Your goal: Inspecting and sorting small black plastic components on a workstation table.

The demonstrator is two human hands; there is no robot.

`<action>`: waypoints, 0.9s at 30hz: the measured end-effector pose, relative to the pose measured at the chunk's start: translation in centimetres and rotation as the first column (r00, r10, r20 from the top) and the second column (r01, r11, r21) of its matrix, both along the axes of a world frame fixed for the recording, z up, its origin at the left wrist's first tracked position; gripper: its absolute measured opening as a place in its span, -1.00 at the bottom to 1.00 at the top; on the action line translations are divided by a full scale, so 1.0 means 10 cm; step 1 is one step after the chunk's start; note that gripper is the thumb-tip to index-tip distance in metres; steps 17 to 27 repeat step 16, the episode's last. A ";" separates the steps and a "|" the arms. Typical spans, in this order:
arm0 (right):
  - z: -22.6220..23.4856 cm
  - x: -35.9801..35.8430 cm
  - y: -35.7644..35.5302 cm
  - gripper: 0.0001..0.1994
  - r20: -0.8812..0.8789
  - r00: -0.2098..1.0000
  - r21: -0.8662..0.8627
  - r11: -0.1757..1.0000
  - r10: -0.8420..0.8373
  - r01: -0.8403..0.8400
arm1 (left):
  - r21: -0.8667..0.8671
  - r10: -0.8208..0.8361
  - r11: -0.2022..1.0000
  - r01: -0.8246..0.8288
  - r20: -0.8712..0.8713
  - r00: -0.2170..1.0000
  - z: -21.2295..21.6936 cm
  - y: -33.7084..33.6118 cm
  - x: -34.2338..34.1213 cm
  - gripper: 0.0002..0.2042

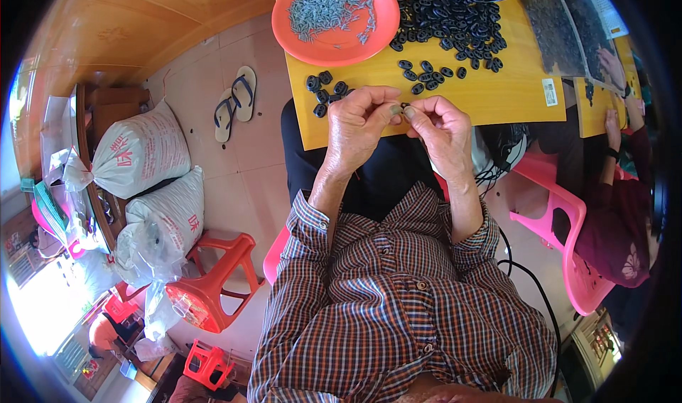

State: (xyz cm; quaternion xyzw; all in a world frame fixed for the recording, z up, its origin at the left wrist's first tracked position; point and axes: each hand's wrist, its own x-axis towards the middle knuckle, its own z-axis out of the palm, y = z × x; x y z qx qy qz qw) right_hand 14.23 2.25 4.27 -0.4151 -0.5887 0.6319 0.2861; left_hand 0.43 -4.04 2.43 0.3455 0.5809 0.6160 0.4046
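Above the near edge of the yellow table [511, 97], my left hand [357, 127] and my right hand [445, 132] meet at the fingertips. Both are closed in a pinch on a small black plastic piece [406, 107], mostly hidden by thumbs and fingers. Just left of my left hand lies a small group of black plastic pieces [324, 78]. Beyond my right hand, several loose oval black pieces with holes [426, 67] lie in front of a large heap of the same kind [455, 9]. An orange-red plate [284, 26] holds many tiny grey metal parts [330, 9], apparently springs.
Clear plastic bags of black pieces [558, 30] lie at the table's right. Beside them a co-worker's hands [612, 127] are at another yellow tabletop. A pink chair [568, 240], red stool [213, 282], white sacks [145, 151] and flip-flops [245, 94] stand or lie around me.
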 end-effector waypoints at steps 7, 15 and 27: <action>0.03 -0.04 -0.02 -0.90 0.018 1.000 0.000 1.000 -0.018 0.018 | 0.016 0.014 1.000 -0.015 0.035 0.999 -0.04 0.00 -0.01 -0.86; -0.05 -0.02 0.00 -0.83 -0.124 0.992 -0.081 0.997 -0.016 0.006 | 0.005 0.032 0.999 -0.032 0.060 0.998 -0.04 0.01 0.00 -0.82; -0.07 -0.01 0.00 -0.81 -0.103 0.995 -0.052 0.999 -0.005 -0.001 | 0.009 0.023 1.000 -0.023 0.044 0.999 -0.06 0.01 0.00 -0.81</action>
